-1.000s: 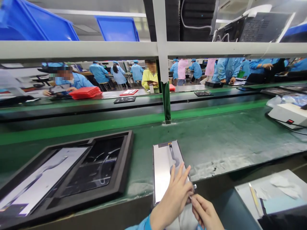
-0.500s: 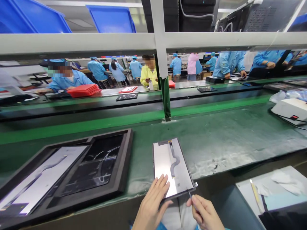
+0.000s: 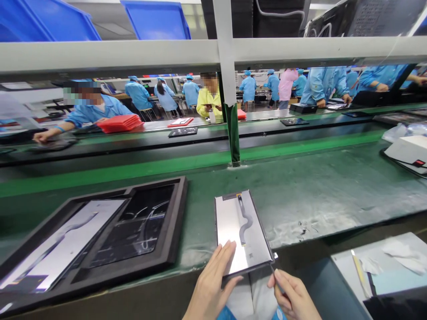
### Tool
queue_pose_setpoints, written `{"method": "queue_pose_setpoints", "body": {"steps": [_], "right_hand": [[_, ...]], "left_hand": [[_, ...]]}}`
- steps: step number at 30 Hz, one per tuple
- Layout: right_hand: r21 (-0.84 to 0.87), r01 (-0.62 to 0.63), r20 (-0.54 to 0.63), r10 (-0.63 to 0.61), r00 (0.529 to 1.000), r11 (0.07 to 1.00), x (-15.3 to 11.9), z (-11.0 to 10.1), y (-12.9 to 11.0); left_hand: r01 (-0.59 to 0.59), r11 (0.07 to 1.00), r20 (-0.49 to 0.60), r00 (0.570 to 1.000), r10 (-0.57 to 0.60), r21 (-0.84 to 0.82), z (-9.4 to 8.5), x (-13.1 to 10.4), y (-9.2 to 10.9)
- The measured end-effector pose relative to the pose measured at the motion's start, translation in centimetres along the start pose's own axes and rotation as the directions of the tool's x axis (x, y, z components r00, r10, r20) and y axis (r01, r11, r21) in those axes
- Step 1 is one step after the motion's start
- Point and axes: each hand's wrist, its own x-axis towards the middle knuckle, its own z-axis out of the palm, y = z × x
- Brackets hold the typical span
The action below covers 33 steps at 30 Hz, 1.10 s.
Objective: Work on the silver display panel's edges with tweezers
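Observation:
A tablet-sized display panel [image 3: 230, 226] lies silvery back up, its near end sticking out past the bench edge. A wavy grey flat cable [image 3: 246, 222] runs along its back. My left hand [image 3: 215, 278] rests on the panel's near left part, fingers stretched flat and thumb apart by the near edge. My right hand [image 3: 292, 291] is closed in a pinch round slim grey tweezers [image 3: 277, 281]. Their tip is at the panel's near right corner, beside a small light tab [image 3: 275, 255]; whether it touches cannot be made out.
A black foam tray [image 3: 178, 213] on the left holds a similar panel [image 3: 83, 231] and a dark glossy screen [image 3: 140, 226]. A post [image 3: 233, 133] stands at the bench's back. Papers and a yellow-handled tool [image 3: 360, 271] lie lower right. Co-workers sit across the conveyor [image 3: 147, 144].
The tweezers' tip has moved from the panel's face to its near right corner, with my right hand shifting slightly right. My left hand stays on the panel. A co-worker's arm reaches out left.

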Motion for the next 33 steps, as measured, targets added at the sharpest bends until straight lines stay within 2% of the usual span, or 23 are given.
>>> {"method": "queue_pose_setpoints", "body": {"steps": [10,17,33], "right_hand": [[0.014,0.013,-0.081,-0.011,0.997,1.000,0.5,-1.5,-0.4],[-0.004,0.047,-0.139,-0.047,0.989,0.999,0.1,-2.1,-1.2],[-0.020,0.070,-0.199,-0.072,0.977,0.997,-1.2,-2.6,-3.8]], "left_hand": [[0.062,0.997,0.083,0.995,-0.057,-0.056,0.7,1.3,-0.4],[0.097,0.993,0.114,0.990,-0.088,-0.073,1.0,1.2,-0.7],[0.099,0.993,0.124,0.988,-0.091,-0.066,1.2,1.1,-0.9]]}}
